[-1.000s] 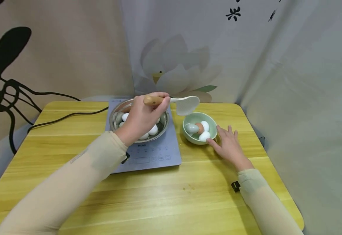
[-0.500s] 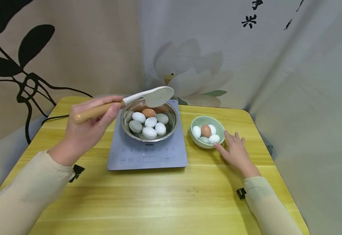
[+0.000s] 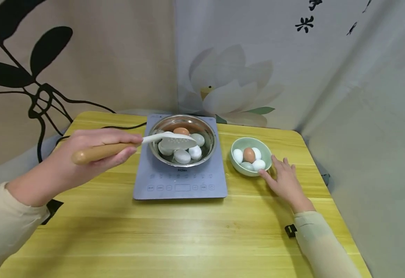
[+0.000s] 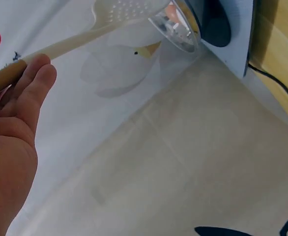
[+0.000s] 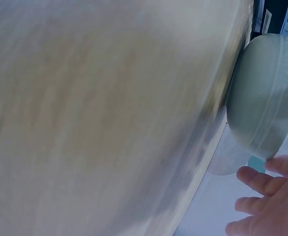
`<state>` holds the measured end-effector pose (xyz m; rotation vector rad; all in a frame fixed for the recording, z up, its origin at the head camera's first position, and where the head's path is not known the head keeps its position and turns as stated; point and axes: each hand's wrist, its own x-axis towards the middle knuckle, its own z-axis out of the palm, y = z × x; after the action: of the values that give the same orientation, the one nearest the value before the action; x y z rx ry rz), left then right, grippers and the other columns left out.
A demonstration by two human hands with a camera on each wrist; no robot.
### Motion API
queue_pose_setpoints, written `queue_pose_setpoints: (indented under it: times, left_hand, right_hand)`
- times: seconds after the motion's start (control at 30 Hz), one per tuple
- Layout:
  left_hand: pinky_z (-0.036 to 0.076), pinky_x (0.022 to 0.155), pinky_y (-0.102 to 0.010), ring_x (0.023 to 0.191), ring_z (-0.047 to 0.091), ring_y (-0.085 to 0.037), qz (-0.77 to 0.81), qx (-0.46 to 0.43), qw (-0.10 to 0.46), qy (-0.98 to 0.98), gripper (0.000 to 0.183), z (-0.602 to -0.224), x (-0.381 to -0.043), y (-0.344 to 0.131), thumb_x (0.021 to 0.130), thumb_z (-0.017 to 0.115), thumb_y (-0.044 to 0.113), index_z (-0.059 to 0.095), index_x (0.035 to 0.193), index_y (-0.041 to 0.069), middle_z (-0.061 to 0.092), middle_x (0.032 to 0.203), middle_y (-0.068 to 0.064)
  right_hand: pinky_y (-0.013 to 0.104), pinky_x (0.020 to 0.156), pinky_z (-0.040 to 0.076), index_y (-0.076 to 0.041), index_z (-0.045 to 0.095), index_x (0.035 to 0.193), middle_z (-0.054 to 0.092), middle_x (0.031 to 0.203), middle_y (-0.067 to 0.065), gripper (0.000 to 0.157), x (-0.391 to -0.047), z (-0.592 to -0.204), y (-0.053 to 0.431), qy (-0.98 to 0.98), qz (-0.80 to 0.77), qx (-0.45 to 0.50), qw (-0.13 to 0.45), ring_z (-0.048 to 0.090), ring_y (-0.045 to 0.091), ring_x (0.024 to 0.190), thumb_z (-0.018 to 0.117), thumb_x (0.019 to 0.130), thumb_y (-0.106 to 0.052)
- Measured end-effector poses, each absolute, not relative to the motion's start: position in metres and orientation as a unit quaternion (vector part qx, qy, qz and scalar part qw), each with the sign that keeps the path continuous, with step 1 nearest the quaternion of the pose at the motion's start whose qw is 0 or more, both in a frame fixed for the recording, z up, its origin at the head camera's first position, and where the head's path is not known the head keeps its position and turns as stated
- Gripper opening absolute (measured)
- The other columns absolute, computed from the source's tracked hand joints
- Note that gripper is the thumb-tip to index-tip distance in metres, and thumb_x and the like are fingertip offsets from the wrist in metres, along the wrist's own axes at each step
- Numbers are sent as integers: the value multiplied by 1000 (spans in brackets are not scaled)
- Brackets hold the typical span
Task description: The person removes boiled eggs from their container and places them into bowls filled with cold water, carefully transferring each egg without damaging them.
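My left hand [image 3: 60, 173] grips the wooden handle of a white slotted spoon [image 3: 179, 143]. Its perforated head is over the steel basin [image 3: 207, 129], tilted, and hides some of the eggs inside. White, greyish and brown eggs [image 3: 182, 156] lie in that basin. In the left wrist view, the fingers wrap the handle near the white shaft. My right hand [image 3: 286, 181] rests against the right side of a pale green bowl [image 3: 235, 166], thumb and fingers spread. Several eggs sit in this bowl, among them a brown egg [image 3: 249, 155] in the middle.
The basin stands on a grey induction cooker [image 3: 181, 193] with a touch panel. A black cable [image 3: 126, 127] runs left from it. All this is on a wooden table [image 3: 174, 239], with a printed curtain [image 3: 147, 58] hanging behind.
My left hand has drawn back left from over the basin and the spoon's head has come down over it. One second ago the spoon was above the green bowl. My right hand stays at the bowl.
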<state>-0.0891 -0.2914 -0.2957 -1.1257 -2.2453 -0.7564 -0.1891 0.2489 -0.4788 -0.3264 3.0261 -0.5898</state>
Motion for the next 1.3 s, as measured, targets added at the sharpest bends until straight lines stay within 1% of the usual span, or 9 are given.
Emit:
queue_pose_setpoints:
  times: [0.23,0.4,0.67,0.77,0.83,0.93,1.0,1.17,1.3]
  left_hand:
    - [53,99,-5,100,78,-15,-270,-459,255,-807,46,-299,-100,-283,112,52,43,81,118,8,82,111,-4]
    - [55,91,-3,95,77,-9,-276,-446,235,-818,50,-300,-108,-284,110,51,47,82,115,8,83,109,-5]
    - [52,66,-7,77,64,4,-302,-422,191,-833,15,-294,-122,-290,99,78,12,83,112,7,83,107,-6]
    - [51,67,-6,79,66,5,-320,-401,181,-839,14,-291,-127,-293,95,79,2,84,108,5,84,104,-5]
    - [54,72,-4,85,69,7,-351,-353,141,-856,18,-288,-128,-295,95,78,0,84,110,9,84,103,-3]
    - [58,83,-6,95,77,1,-401,-271,67,-872,20,-283,-133,-300,101,73,4,82,117,12,84,104,-3]
    - [59,89,-7,99,79,-3,-429,-213,20,-878,19,-281,-139,-303,106,69,15,80,121,14,84,107,-3]
    - [64,88,-16,101,81,-11,-482,-106,-52,-868,44,-285,-160,-314,108,62,43,73,131,7,84,112,1]
    - [67,86,-24,101,82,-13,-530,-37,-82,-843,62,-295,-169,-324,106,61,52,65,138,-1,84,110,1]
  right_hand:
    - [79,130,7,2,26,167,32,169,35,93,-191,-481,250,976,-188,-109,21,14,62,159,52,107,-64]
    - [78,131,8,1,26,168,31,169,35,93,-192,-481,251,976,-190,-107,18,15,61,160,51,107,-65]
    - [77,131,8,1,24,168,30,170,35,94,-192,-482,250,976,-190,-102,23,14,61,160,51,107,-66]
    - [76,131,8,1,24,168,30,170,34,94,-191,-482,250,976,-190,-100,24,14,60,160,51,106,-65]
    - [76,132,9,0,24,168,30,170,34,95,-191,-482,250,976,-191,-99,26,14,60,161,51,107,-66]
    - [75,132,10,0,23,169,30,170,34,94,-191,-481,250,976,-195,-98,25,15,59,161,52,107,-65]
    - [75,132,12,0,23,169,29,170,35,94,-191,-481,251,976,-195,-97,25,16,59,160,51,107,-64]
    - [74,132,14,0,23,169,30,170,34,93,-190,-482,250,976,-196,-95,22,18,59,160,52,107,-63]
    - [74,132,15,0,23,169,30,170,33,92,-190,-483,249,975,-200,-96,22,18,59,160,53,107,-63]
